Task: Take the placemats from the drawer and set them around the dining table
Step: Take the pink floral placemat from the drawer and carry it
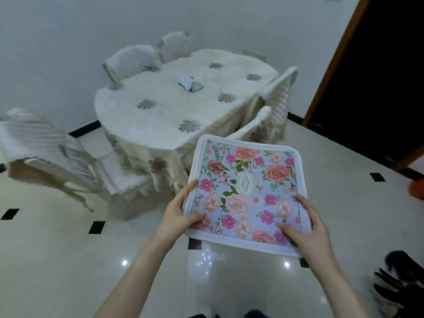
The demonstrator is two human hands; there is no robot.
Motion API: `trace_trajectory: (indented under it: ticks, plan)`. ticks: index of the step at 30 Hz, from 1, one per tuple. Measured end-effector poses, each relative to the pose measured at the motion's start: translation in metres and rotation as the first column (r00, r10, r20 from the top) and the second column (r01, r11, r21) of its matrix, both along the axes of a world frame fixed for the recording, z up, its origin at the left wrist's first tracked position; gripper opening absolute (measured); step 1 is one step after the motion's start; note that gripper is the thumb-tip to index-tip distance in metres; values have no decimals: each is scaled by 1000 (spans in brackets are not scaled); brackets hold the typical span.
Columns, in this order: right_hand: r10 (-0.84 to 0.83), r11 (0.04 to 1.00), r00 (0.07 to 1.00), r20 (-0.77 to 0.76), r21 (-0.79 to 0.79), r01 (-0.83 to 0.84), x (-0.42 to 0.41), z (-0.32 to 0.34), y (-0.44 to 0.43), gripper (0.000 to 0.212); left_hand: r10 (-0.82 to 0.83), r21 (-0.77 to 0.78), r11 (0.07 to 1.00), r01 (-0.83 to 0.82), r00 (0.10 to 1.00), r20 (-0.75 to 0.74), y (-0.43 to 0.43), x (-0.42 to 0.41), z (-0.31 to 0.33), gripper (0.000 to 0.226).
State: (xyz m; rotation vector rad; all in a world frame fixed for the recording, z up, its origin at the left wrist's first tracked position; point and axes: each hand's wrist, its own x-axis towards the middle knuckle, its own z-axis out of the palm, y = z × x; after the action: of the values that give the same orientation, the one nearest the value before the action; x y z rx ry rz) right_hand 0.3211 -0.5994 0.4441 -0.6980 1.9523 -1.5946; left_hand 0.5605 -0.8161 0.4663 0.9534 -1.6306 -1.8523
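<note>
Both hands, left hand (181, 212) and right hand (305, 228), grip a floral placemat (247, 193) by its near corners, held flat above the floor, short of the cloth-covered table (165, 115).

Both forearms are bare to the frame edge, and the left hand (181, 216) and right hand (305, 228) are ungloved, without rings.

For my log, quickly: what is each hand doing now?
Left hand: closed on the floral placemat, left edge.
Right hand: closed on the same placemat, right edge.
</note>
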Motion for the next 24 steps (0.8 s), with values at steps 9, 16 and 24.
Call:
trace_trajectory:
  ticks: [9,16,24]
  plan:
    - [340,939,937,77,20,-342,51,-27,-190,73,363,16,930,-368,924,119,-86,111,-44,78]
    - [463,886,881,94,-7,-465,45,-47,-349,70,517,-23,853,-522,838,175,-202,112,-62,80]
    - [475,879,875,88,-11,-476,5,-35,-511,69,510,-65,859,-508,841,180,-361,69,-43,76]
